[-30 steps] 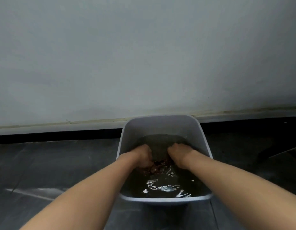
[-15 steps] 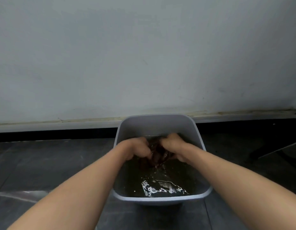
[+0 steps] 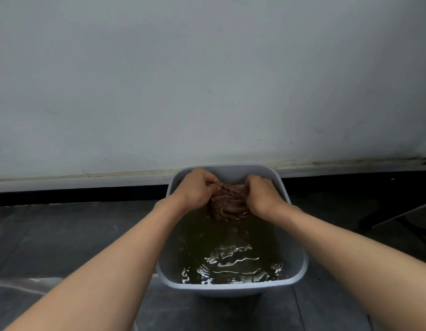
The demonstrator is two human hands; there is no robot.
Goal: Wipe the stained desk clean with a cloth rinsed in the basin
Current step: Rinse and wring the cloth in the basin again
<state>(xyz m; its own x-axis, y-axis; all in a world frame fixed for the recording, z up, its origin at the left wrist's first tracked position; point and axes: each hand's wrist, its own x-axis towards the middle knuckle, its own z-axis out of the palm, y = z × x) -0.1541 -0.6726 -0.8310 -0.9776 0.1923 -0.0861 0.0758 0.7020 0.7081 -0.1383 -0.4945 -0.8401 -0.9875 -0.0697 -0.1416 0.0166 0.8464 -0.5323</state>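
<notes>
Head view, left hand (image 3: 195,189) and right hand (image 3: 263,195) curled, gripping bunched cloth (image 3: 227,203) over basin (image 3: 231,286) water

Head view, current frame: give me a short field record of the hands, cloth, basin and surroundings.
left hand: grips the cloth's left side
right hand: grips the cloth's right side
cloth: reddish-brown, wet, bunched between both hands over the basin's far end
basin: pale grey, stands on the dark floor near the wall
water: murky, rippled, fills the basin partway
</notes>
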